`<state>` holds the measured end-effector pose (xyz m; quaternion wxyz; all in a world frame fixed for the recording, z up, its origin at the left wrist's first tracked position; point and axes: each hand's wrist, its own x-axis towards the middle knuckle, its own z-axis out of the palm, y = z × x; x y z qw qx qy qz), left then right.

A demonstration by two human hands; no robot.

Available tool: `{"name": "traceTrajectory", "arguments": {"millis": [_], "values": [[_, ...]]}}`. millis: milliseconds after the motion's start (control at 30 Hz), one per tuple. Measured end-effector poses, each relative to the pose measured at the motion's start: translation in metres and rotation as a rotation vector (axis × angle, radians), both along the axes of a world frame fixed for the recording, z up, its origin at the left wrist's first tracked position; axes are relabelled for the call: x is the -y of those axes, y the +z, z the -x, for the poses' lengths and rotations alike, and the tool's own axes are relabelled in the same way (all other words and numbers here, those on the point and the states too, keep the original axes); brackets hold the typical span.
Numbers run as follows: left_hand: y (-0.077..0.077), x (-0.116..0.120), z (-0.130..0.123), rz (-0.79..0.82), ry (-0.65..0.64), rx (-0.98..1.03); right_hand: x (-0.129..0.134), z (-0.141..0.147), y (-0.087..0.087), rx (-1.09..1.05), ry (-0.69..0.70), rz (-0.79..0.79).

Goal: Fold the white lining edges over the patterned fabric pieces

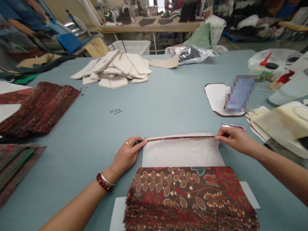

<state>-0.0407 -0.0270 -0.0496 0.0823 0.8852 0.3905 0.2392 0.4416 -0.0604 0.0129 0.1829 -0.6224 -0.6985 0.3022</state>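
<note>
A white fabric panel (181, 153) with a narrow folded strip along its far edge lies flat in front of me. At the strip's left end my left hand (127, 154) presses down with its fingertips, fingers close together. My right hand (229, 138) pinches the strip's right end between thumb and fingers. Nearer to me, a thick stack of brown floral fabric (190, 192) covers the panel's near part. White sheets (250, 194) stick out from under the stack on both sides.
Cream pieces (120, 69) are heaped at the back. Patterned fabric stacks (40, 109) lie at the left. On the right are small scissors (233, 126), a white panel with dark edging (214, 96), a blurred-out object and cream cloths (286, 125). A person's arm (20, 27) shows far left.
</note>
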Motion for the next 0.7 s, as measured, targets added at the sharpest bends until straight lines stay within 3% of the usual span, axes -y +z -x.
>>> {"name": "traceTrajectory", "arguments": {"millis": [100, 233, 367, 433, 533, 700], "values": [[0.005, -0.008, -0.003, 0.069, 0.024, 0.050, 0.005, 0.000, 0.003, 0.009, -0.010, -0.080], [0.034, -0.019, -0.030, 0.119, 0.085, 0.100, -0.003, -0.003, -0.003, 0.065, 0.040, -0.077], [0.058, -0.019, -0.098, 0.145, -0.151, 0.041, -0.017, 0.005, -0.010, 0.259, 0.136, -0.288], [0.059, -0.017, -0.136, 0.180, -0.270, -0.004, -0.020, 0.016, -0.013, 0.285, 0.196, -0.396], [0.047, -0.017, -0.177, 0.171, -0.318, -0.068, -0.015, 0.032, -0.020, 0.221, 0.329, -0.416], [0.031, -0.020, -0.189, 0.140, -0.309, -0.155, -0.002, 0.039, -0.032, 0.280, 0.422, -0.395]]}}
